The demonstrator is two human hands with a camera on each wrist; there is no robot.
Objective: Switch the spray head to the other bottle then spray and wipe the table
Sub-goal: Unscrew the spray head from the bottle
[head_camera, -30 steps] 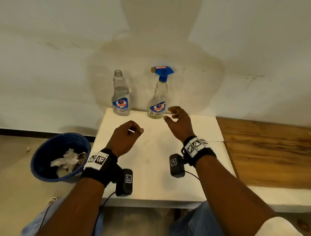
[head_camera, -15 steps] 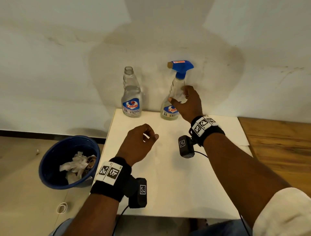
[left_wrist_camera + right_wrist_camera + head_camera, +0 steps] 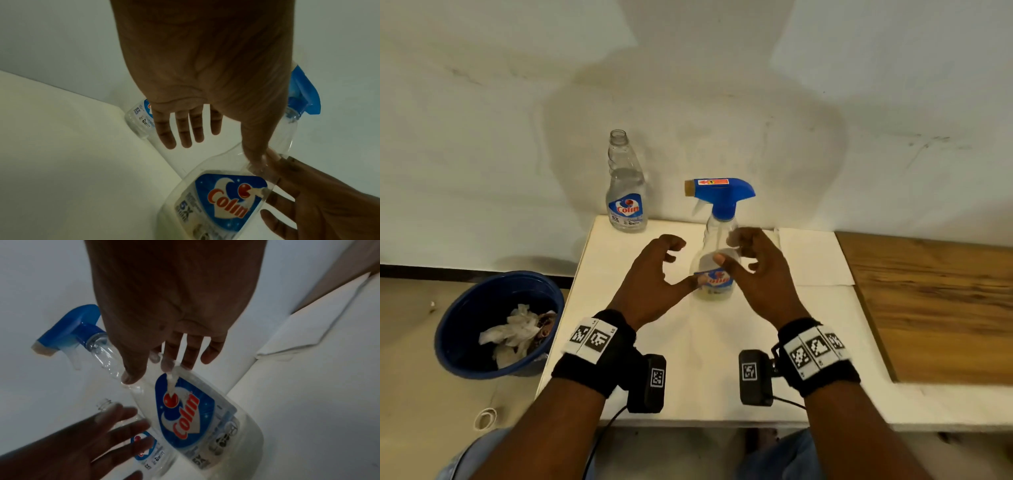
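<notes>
A clear spray bottle (image 3: 714, 284) with a blue spray head (image 3: 722, 193) stands upright in the middle of the white table (image 3: 688, 370). My right hand (image 3: 739, 253) grips its body, thumb in front and fingers behind, as the right wrist view shows on the spray bottle (image 3: 185, 415). My left hand (image 3: 661, 267) is beside it with loose fingers, only the thumb touching the bottle (image 3: 230, 199). A second, capless bottle (image 3: 626, 192) stands at the back edge by the wall, its open neck (image 3: 104, 404) in view behind my left hand (image 3: 72, 451).
On the floor to the left sits a blue bin (image 3: 458, 329) holding crumpled tissues. A wooden panel (image 3: 935, 301) adjoins the table on the right. A folded white sheet (image 3: 815, 260) lies at the table's back right. The wall is close behind the bottles.
My right hand took the spray bottle at the back and brought it forward to the table's middle. My left hand uncurled and moved over to touch it.
</notes>
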